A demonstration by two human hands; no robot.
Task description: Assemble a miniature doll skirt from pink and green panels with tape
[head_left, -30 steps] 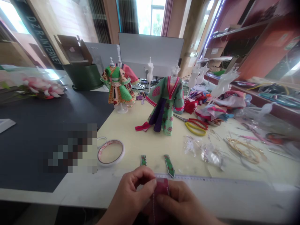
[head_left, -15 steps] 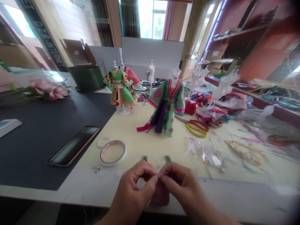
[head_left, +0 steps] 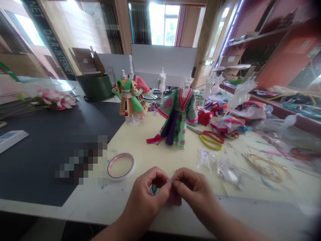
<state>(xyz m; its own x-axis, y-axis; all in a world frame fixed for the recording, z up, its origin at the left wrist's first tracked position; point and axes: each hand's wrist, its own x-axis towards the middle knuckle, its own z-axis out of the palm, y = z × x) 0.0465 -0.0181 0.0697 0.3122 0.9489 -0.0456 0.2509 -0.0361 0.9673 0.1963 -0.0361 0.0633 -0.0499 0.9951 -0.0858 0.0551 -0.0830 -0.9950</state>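
Observation:
Close together at the table's front edge, my left hand (head_left: 150,194) and my right hand (head_left: 194,192) both pinch a small dark-pink doll garment (head_left: 175,198). A tiny pale, see-through bit (head_left: 170,180) shows where the fingertips meet; I cannot tell what it is. Part of a green patterned strap (head_left: 154,189) peeks out behind the fingers of my left hand. The rest of the garment is hidden by my hands. Left of them lies a roll of white tape (head_left: 132,167), and a clear ruler (head_left: 238,199) lies to the right.
A green doll dress on a stand (head_left: 184,103) rises ahead, with another dressed stand (head_left: 129,97) behind left. Red-and-yellow-handled scissors (head_left: 212,139), small plastic bags (head_left: 228,169) and a cloth pile (head_left: 230,122) lie right. A dark mat (head_left: 37,177) covers the left side.
My hands have moved slightly up and away from the edge, still pinching the garment. The two green strap ends beyond them have dropped out of sight, with one now behind my left fingers.

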